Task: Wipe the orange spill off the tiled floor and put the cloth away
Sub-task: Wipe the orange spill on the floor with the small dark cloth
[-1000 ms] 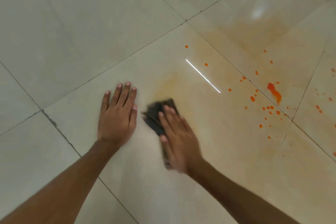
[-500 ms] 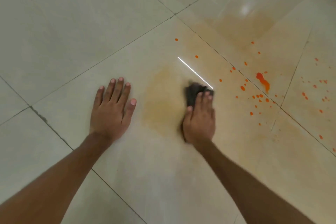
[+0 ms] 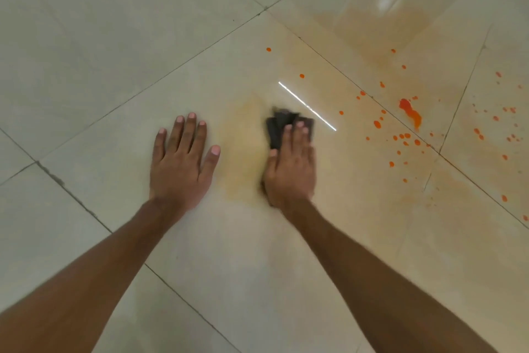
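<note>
Pressing a dark, crumpled cloth (image 3: 282, 126) flat to the tiled floor (image 3: 86, 37) with the right hand (image 3: 290, 169), palm down, fingers (image 3: 300, 135) spread over it rather than curled around. Bracing beside it on bare tile with the left hand (image 3: 181, 165), flat, empty, fingers splayed. Wiping in hand, judging by the pale orange smear (image 3: 243, 152) between the hands. Far from done: thick orange blob (image 3: 410, 115) and scattered droplets (image 3: 400, 138) well off to the right, across a grout line (image 3: 372, 96). Next, probably reaching right with firm pressure. Glossy, smooth tile; soft, absorbent-looking fabric.
</note>
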